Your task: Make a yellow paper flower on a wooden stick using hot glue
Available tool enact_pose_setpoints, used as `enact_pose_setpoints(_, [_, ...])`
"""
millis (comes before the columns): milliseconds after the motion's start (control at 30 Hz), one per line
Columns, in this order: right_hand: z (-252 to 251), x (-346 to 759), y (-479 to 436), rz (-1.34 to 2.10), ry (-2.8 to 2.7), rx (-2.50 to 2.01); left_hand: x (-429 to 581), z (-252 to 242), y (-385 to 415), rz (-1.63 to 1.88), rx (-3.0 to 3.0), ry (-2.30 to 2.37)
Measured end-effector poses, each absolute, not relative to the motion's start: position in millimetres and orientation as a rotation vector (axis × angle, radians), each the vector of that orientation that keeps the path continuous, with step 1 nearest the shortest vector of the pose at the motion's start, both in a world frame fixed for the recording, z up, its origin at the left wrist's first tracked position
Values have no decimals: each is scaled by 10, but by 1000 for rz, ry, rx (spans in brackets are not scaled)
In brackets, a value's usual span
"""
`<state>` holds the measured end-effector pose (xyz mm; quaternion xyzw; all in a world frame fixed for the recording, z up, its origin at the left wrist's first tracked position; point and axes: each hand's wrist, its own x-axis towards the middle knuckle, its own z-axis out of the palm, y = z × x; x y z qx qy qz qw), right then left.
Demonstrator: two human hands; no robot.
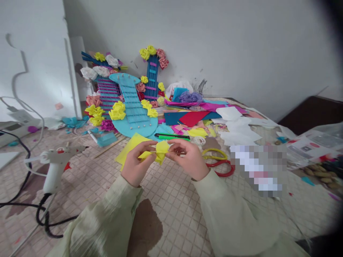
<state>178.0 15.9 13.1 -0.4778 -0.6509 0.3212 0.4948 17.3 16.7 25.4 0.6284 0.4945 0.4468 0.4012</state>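
Note:
Both hands meet over the middle of the table, working on one piece of yellow crepe paper (161,147). My left hand (139,162) pinches the paper's left side between thumb and fingers. From the other side, my right hand (189,159) is closed on its right edge, where a thin stick seems to run through or along the paper; its exact path is hidden by the fingers. A larger yellow paper sheet (130,146) lies flat just behind my left hand. Scissors (221,166) with yellow and red handles rest right of my right hand.
A white hot glue gun (53,167) with cables stands at left. Behind the hands lean a light-blue guitar-shaped craft (131,103) and other pieces with paper flowers. A green-and-black cutter (171,136), coloured paper scraps (193,117) and white sheets (238,125) lie beyond. Plastic packaging (311,142) is at right.

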Motion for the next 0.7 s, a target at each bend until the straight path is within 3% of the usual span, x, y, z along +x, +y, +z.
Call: enact_pose_setpoints(700, [69, 1751, 141, 720, -1647, -1121, 200, 199, 181, 1235, 1708, 1344])
